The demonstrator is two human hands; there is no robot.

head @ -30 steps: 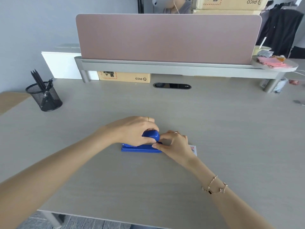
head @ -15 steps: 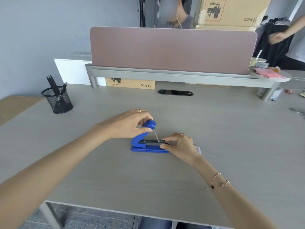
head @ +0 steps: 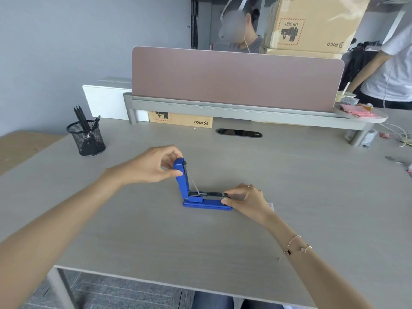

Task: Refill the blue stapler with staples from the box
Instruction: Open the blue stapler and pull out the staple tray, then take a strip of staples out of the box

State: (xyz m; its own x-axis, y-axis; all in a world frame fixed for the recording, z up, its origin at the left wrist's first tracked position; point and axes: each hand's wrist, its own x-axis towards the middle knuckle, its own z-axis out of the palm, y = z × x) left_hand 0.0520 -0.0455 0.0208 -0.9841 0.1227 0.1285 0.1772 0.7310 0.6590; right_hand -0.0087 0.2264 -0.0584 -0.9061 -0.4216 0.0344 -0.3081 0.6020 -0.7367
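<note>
swung up since a moment ago, the blue stapler's (head: 207, 205) lid now stands upright, pinched at its top by the left hand (head: 153, 167). its base lies flat mid-table (head: 223, 241), the right hand (head: 247, 200) clamped on the front end, the staple box (head: 270, 206) just behind that hand.
</note>
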